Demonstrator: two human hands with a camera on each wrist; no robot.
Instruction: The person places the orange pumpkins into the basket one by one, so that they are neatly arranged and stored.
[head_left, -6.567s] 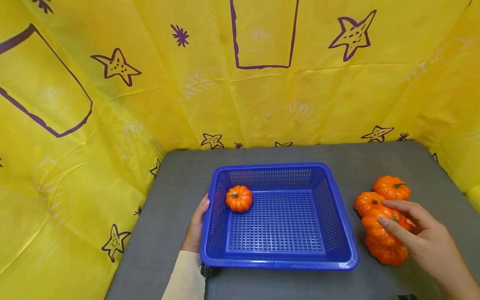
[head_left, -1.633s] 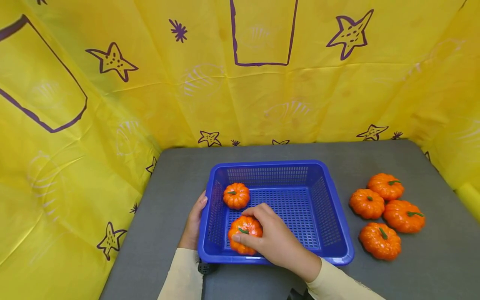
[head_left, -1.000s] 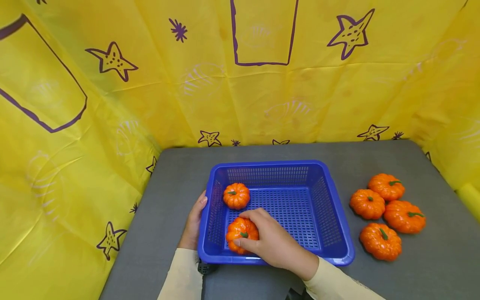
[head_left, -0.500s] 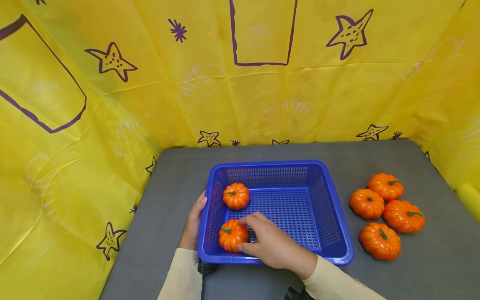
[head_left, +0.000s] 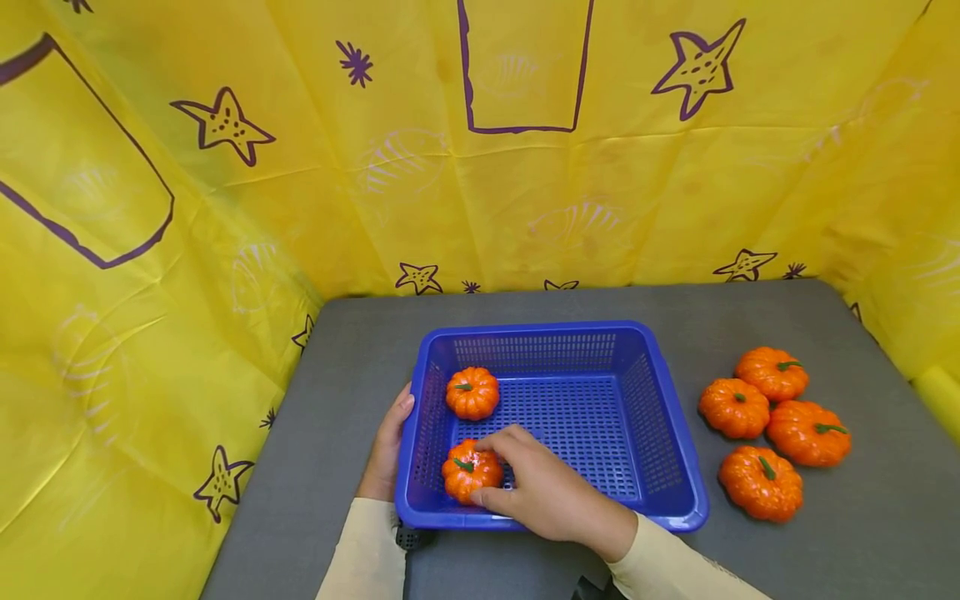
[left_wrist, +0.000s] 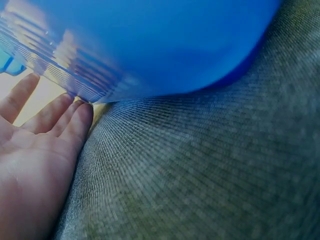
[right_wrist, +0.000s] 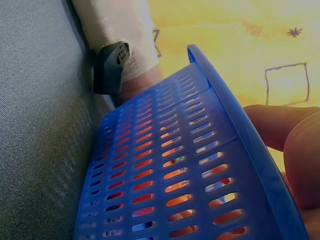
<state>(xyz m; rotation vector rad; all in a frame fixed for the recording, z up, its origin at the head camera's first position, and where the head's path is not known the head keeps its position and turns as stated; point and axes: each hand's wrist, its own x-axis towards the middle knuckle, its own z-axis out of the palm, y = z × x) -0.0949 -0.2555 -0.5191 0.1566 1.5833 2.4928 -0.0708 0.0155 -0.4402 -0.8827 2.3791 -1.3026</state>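
Note:
In the head view my right hand [head_left: 551,492] reaches over the front rim of a blue plastic basket [head_left: 551,523]. Its thumb and forefinger pinch the right side of a small orange pumpkin [head_left: 463,477] with a green stem, low in the front left corner. A second small pumpkin [head_left: 472,393] sits behind it, apart, by the left wall. My left hand [head_left: 386,446] is against the basket's outer left side; in the left wrist view its extended fingers [left_wrist: 55,112] touch the wall. The right wrist view shows orange through the slots of the basket wall [right_wrist: 165,145].
Several more orange pumpkins [head_left: 768,373] stand in a cluster on the grey table [head_left: 885,533], right of the basket. Yellow cloth [head_left: 510,183] with purple drawings hangs behind and at both sides. A black wrist device [head_left: 411,536] sits close to the basket's front left corner.
My right hand has brought a pumpkin from the right-hand cluster into the basket. Over the last second that pumpkin has shifted left and turned, then edged slightly right. My left hand stays put.

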